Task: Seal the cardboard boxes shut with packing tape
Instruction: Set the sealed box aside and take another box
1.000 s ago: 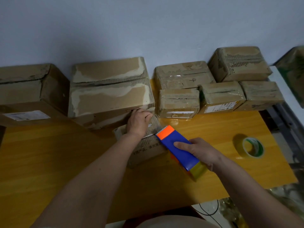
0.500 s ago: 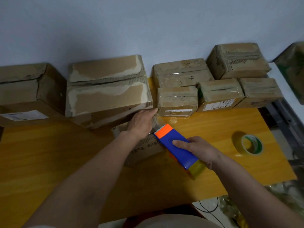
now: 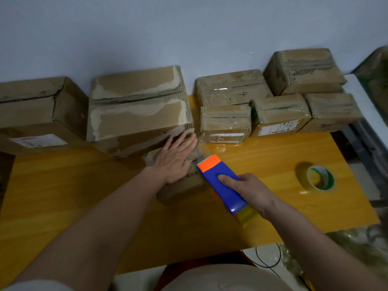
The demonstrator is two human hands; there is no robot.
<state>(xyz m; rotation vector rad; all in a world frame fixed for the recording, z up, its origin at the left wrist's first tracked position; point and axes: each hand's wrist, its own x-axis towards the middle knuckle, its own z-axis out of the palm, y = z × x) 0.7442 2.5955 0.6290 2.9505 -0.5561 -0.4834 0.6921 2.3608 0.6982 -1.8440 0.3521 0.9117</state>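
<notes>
Yellow wooden worktop (image 3: 262, 156). Small box (image 3: 180, 185) near centre; big boxes (image 3: 138, 108) touching behind it and to its left; taped parcels (image 3: 225, 124) behind-right; tape roll (image 3: 320, 178) well right.

boxes (image 3: 138, 106) crowd rear, table (image 3: 262, 156) front free

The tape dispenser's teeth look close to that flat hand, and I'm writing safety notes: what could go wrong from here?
1. The serrated edge of the tape dispenser, gripped by the right hand, points toward the left hand; a slip might nick its fingers.
2. The left hand lies flat on the small box, which sits tight against the big box; pulling tape could shift it.
3. The spare tape roll stands on edge and might roll.
</notes>
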